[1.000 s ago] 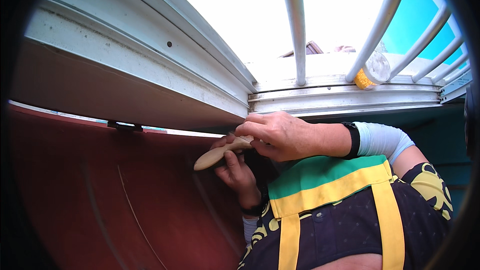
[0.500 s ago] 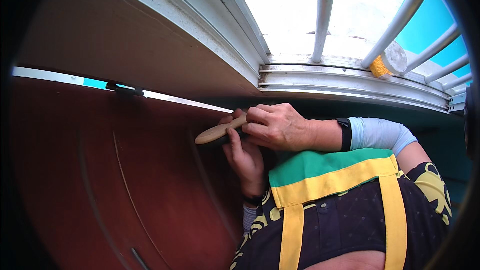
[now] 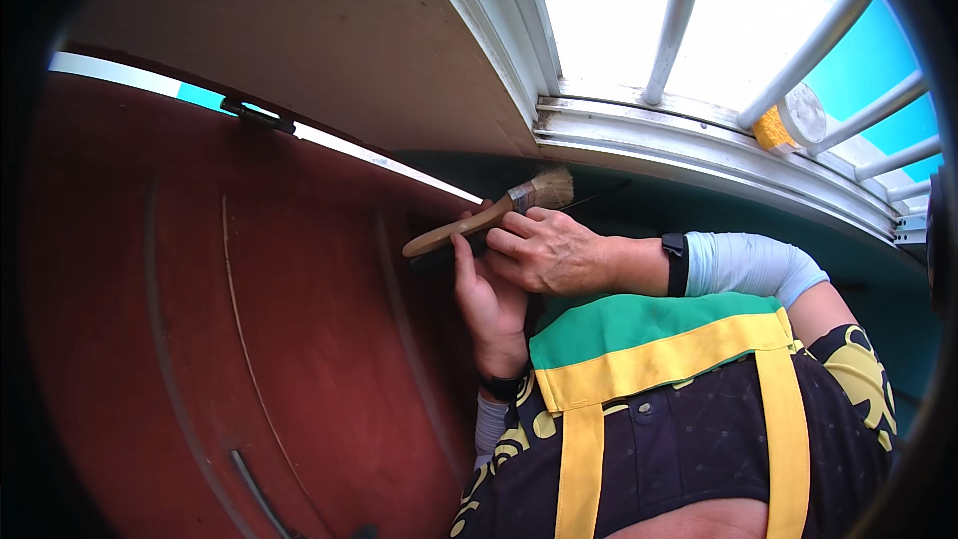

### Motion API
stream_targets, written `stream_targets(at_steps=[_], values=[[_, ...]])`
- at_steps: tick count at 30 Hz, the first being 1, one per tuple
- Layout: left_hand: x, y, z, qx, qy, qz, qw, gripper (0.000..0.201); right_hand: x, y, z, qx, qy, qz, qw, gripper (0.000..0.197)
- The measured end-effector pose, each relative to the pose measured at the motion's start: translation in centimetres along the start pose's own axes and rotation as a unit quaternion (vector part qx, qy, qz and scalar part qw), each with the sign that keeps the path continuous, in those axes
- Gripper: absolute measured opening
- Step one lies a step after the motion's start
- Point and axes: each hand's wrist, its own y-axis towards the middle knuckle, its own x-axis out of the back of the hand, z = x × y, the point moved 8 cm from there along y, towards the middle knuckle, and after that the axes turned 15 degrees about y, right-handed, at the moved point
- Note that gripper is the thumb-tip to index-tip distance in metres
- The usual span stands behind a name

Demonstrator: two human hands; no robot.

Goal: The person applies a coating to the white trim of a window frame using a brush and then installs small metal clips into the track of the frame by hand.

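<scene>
"Since both hands crowd together, where exactly is the flat paintbrush with a pale wooden handle, metal collar and cream bristles (image 3: 495,212)?"

"At the hands, near the dark red panel (image 3: 319,339) on the left. Its bristles point right and far, its rounded end left."

"How is it gripped?"

"The bare left hand (image 3: 494,309) pinches the handle, thumb on the near side, fingers on the far. The bare right hand (image 3: 559,252) has its fingers bent in below the collar; I cannot tell what they pinch. A dark object (image 3: 429,263) lies under the handle, too hidden to identify."

"Why hold it so?"

"Probably the left steadies the handle, leaving the right's fingertips free."

"And the clear round container with yellow contents (image 3: 788,120), far right?"

"By the pale metal bars (image 3: 675,20), on the white metal window frame (image 3: 639,130), perhaps parked out of the way."

"Any brands, labels or writing?"

"None I can read, on brush or container."
</scene>
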Motion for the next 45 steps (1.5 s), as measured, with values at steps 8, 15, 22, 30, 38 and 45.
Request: stream_targets(at_steps=[8,15,22,30,38,45], values=[[0.7,-0.7,-0.7,-0.028,0.039,-0.012,0.999,0.044,0.5,-0.1,-0.5,-0.001,0.115,-0.012,0.993,0.014],[2.5,-2.0,-4.1,-0.179,0.334,-0.176,0.909,0.037,3.9,-1.9,-5.4,-0.289,0.628,-0.142,0.708,0.014],[-1.8,-1.8,-5.6,-0.295,0.464,-0.074,0.832,0.019,4.4,-3.6,-7.3,-0.364,0.718,-0.193,0.561,0.022],[-6.1,-1.8,-6.2,-0.310,0.656,-0.015,0.688,0.019,5.0,-3.8,-7.8,-0.353,0.706,-0.213,0.576,0.023],[-5.8,-1.0,-6.6,-0.318,0.548,-0.014,0.774,0.009,4.7,-3.6,-7.9,-0.335,0.704,-0.195,0.595,0.022],[-7.2,0.1,-6.2,-0.235,0.560,0.029,0.794,0.020,4.9,-2.5,-7.1,-0.318,0.688,-0.165,0.631,0.018]])
